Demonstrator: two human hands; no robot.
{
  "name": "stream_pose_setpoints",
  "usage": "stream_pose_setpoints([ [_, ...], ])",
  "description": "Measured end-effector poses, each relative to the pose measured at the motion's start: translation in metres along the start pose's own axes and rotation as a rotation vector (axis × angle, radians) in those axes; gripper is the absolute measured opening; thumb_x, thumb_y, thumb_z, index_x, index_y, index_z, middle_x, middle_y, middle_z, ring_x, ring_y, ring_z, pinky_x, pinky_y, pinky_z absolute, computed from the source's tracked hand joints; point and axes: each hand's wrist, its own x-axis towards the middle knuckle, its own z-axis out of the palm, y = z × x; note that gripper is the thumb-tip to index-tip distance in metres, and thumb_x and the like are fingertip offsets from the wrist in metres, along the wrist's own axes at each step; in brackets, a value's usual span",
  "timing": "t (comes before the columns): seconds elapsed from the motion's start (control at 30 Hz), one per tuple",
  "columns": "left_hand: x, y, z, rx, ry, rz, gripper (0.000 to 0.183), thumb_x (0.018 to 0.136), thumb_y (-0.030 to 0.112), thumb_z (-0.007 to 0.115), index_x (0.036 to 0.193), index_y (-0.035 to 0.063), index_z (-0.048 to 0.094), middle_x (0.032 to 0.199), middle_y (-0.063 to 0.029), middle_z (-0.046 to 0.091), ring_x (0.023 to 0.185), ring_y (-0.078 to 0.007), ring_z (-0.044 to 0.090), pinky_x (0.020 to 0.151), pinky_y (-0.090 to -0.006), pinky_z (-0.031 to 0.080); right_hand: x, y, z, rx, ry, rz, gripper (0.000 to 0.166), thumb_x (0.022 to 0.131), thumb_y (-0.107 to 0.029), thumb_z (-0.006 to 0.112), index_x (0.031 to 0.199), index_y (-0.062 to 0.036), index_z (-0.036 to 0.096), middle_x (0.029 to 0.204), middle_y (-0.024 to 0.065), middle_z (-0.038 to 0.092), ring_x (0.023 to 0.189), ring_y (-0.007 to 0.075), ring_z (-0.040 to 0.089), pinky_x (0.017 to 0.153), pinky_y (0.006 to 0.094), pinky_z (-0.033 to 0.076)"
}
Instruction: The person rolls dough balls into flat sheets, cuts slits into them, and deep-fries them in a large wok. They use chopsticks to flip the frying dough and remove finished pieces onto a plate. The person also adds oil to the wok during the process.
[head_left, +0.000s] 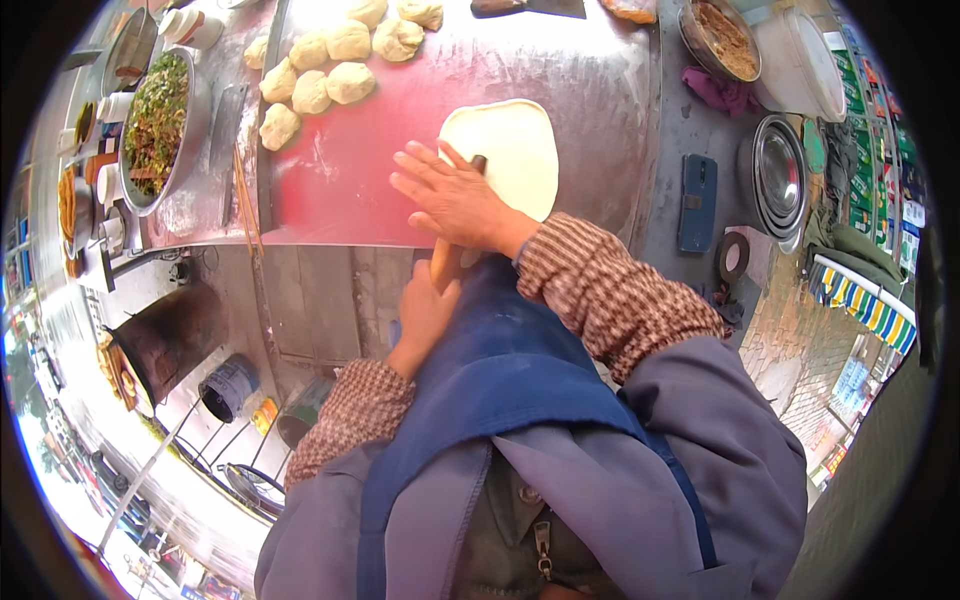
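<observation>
A thin, rounded sheet of rolled dough (525, 161) lies on the metal worktop near its front edge. A wooden rolling pin (445, 262) with a dark end slants over the edge, its far end on the dough's left side. My left hand (426, 309) is closed around the near end of the pin, just off the worktop. My right hand (465, 196) lies palm down across the pin with its fingers stretched and apart, covering the pin's middle and part of the dough's left edge.
Several dough balls (310, 91) sit at the back left. Beyond them is a metal bowl of chopped filling (159, 124). Wooden chopsticks (246, 199) overhang the edge. A scraper (551, 7) lies at the back. On the right are a phone (697, 202) and stacked metal bowls (780, 176).
</observation>
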Motion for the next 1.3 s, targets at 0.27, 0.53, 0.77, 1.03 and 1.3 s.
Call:
stream_pose_setpoints([
  [0.27, 0.038, 0.013, -0.055, 0.319, -0.149, 0.322, 0.048, 0.089, 0.038, 0.082, 0.109, 0.0060, 0.054, 0.090, -0.0186, 0.066, 0.084, -0.0408, 0.067, 0.072, -0.0514, 0.051, -0.104, -0.005, -0.037, -0.033, 0.001, 0.242, 0.070, 0.093, -0.033, 0.071, 0.153, -0.0027, 0.050, 0.165, 0.0190, 0.042, 0.157, 0.0376, 0.033, 0.130, 0.0555, 0.020],
  [0.53, 0.198, 0.025, -0.123, 0.600, 0.108, 0.788, 0.054, 0.076, 0.047, 0.085, 0.102, 0.0094, 0.056, 0.093, -0.0087, 0.057, 0.086, -0.0305, 0.059, 0.072, -0.0443, 0.046, 0.044, 0.088, 0.018, -0.186, 0.296, 0.401, 0.070, 0.100, -0.040, 0.063, 0.157, -0.0042, 0.045, 0.168, 0.0208, 0.037, 0.160, 0.0392, 0.026, 0.130, 0.0579, 0.016],
  [0.77, 0.219, 0.046, -0.139, 0.630, 0.108, 1.029, 0.053, 0.077, 0.046, 0.082, 0.100, 0.0089, 0.052, 0.094, -0.0105, 0.054, 0.087, -0.0315, 0.057, 0.075, -0.0455, 0.044, 0.049, 0.101, -0.017, -0.225, 0.416, 0.421, 0.074, 0.101, -0.046, 0.061, 0.159, -0.0049, 0.043, 0.169, 0.0212, 0.036, 0.161, 0.0401, 0.021, 0.130, 0.0612, 0.010],
  [1.03, 0.109, -0.006, -0.080, 0.564, -0.098, 0.935, 0.053, 0.079, 0.029, 0.083, 0.117, 0.0067, 0.055, 0.099, -0.0123, 0.054, 0.092, -0.0335, 0.056, 0.080, -0.0460, 0.045, -0.123, -0.034, 0.008, 0.019, 0.049, 0.412, 0.080, 0.091, -0.034, 0.072, 0.158, -0.0020, 0.043, 0.167, 0.0219, 0.038, 0.157, 0.0416, 0.032, 0.129, 0.0590, 0.021],
  [1.3, 0.229, 0.078, -0.101, 0.542, -0.042, 0.996, 0.049, 0.080, 0.037, 0.082, 0.110, 0.0073, 0.057, 0.097, -0.0121, 0.057, 0.092, -0.0328, 0.060, 0.079, -0.0452, 0.047, -0.029, 0.072, -0.023, -0.177, 0.237, 0.461, 0.069, 0.098, -0.037, 0.067, 0.151, 0.0026, 0.050, 0.163, 0.0223, 0.044, 0.157, 0.0369, 0.034, 0.130, 0.0529, 0.021],
])
